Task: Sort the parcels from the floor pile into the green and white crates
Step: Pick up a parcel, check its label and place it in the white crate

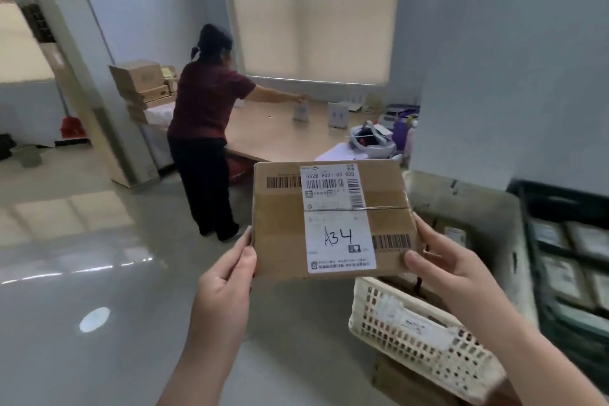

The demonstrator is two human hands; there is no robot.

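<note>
Two pinches, my left hand [227, 273] and right hand [441, 270] on its lower side edges, hold the brown cardboard parcel [331, 219] labelled A34 at centre; I judge it could tip away if either loosens. The white plastic lattice crate [412, 333] at 4 o'clock and dark green crate [557, 203] at 3 crowd that side, while the glossy grey floor [99, 273] at 8 gives room.

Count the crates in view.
3, all right of the held parcel: a white lattice crate lowest, a grey crate behind it, a dark green crate at the right edge. Others may lie out of frame.
</note>
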